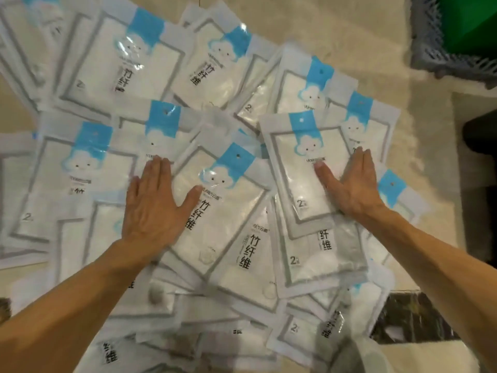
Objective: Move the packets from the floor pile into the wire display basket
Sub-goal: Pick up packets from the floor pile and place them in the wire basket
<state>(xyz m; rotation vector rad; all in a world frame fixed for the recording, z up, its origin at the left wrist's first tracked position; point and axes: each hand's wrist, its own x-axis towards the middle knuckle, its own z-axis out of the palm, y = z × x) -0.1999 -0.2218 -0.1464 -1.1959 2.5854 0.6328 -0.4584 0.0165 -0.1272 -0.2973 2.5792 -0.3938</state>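
A wide pile of flat white packets (223,216) with blue header tabs and a cloud face covers the pale floor. My left hand (154,205) lies flat with straight fingers across two overlapping packets left of centre. On the right of the pile my right hand (352,188) lies flat on a packet (304,173), thumb spread toward its middle. Neither hand grips anything. At the top right corner stands a grey lattice basket (433,49) with green inside; only its corner shows.
Pale floor (349,22) shows beyond the pile at the top. A dark patterned floor strip (408,316) lies at the lower right. A dark object (481,146) stands at the right edge below the basket.
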